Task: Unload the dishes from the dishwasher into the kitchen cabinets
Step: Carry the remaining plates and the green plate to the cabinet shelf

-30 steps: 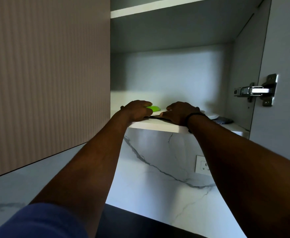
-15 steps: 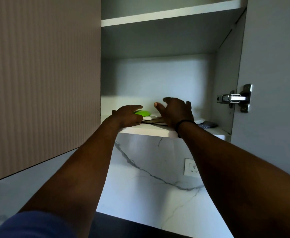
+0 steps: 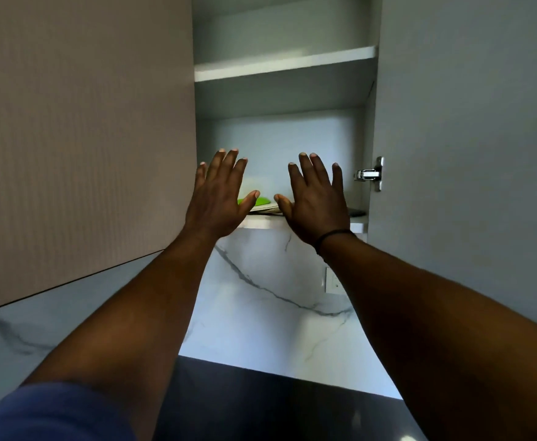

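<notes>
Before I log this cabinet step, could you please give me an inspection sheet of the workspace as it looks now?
Surface: white lower shelf in the open cabinet; upper shelf shows nothing on it.
Job's things: green dish on flat plates, on the lower shelf.
Clutter: dark item at the shelf's right end, too dim to identify.
Grippers: left hand and right hand open, fingers spread, holding nothing.
Cables: nothing seen.
Surroundings: open door with hinge, marble wall, wall socket.

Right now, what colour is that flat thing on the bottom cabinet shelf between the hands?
Bright green item, atop a pale stack; the head view shows it.
</notes>
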